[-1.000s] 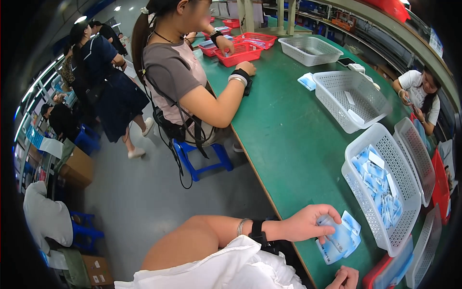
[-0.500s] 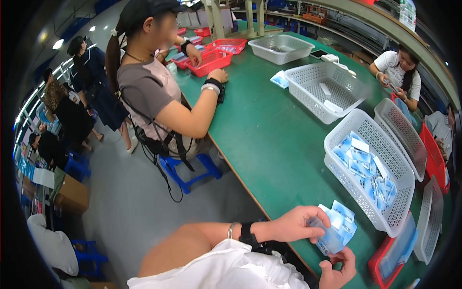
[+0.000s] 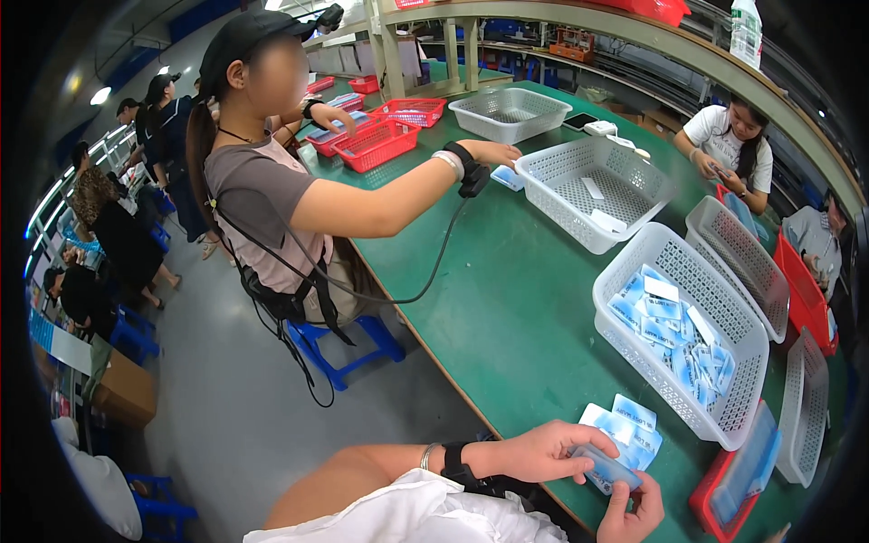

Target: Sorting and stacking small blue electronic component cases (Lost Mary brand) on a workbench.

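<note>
My left hand (image 3: pixel 547 452) pinches a small stack of bluish translucent cards (image 3: pixel 608 465) over the near edge of the table. On the opposite end of that stack, the thumb and fingers of my right hand (image 3: pixel 632 509) are closed. How many cards are in the stack cannot be made out. Just beyond my fingers, several blue-and-white printed cards (image 3: pixel 635 412) lie loosely overlapped on the green tabletop (image 3: pixel 507 335). Ahead and to the right stands a white perforated basket (image 3: pixel 605 299), with many similar cards (image 3: pixel 674 335) heaped in it.
A red tray (image 3: pixel 701 507) with blue translucent sheets sits right of my hands. Farther off are another white basket (image 3: pixel 552 201) and red baskets (image 3: pixel 378 149). A co-worker at the left (image 3: pixel 262 181) reaches across the table; another person (image 3: pixel 735 149) sits at the far right.
My right hand has come up and closed on the stack, which is now tilted flatter between both hands. The co-worker at the left has stretched an arm toward the white basket.
</note>
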Tool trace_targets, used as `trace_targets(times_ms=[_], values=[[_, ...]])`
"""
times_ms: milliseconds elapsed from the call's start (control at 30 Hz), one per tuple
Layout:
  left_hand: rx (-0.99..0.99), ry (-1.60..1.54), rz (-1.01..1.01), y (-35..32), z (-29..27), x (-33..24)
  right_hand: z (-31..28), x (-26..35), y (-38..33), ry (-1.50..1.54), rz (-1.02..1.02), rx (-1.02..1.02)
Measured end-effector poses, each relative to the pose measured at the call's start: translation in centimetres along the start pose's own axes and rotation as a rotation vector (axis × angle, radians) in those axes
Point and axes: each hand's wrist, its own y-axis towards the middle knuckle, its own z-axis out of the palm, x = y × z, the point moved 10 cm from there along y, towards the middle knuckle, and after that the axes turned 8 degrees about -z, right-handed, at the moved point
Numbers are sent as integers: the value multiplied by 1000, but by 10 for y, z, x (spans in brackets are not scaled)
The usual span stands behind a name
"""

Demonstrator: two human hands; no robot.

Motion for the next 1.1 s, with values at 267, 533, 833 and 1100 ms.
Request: trace_targets(times_ms=[267,533,833,1100], values=[[-53,46,-44,-2,-5,-7,-1,-13,-6,119,83,-67],[-114,18,-28,-2,-11,0,-4,-18,-8,-23,20,0],[-127,-40,-14,0,-16,5,-7,-26,-9,57,28,-93],[-148,-42,0,-1,-19,1,-9,-19,-5,32,23,-102]])
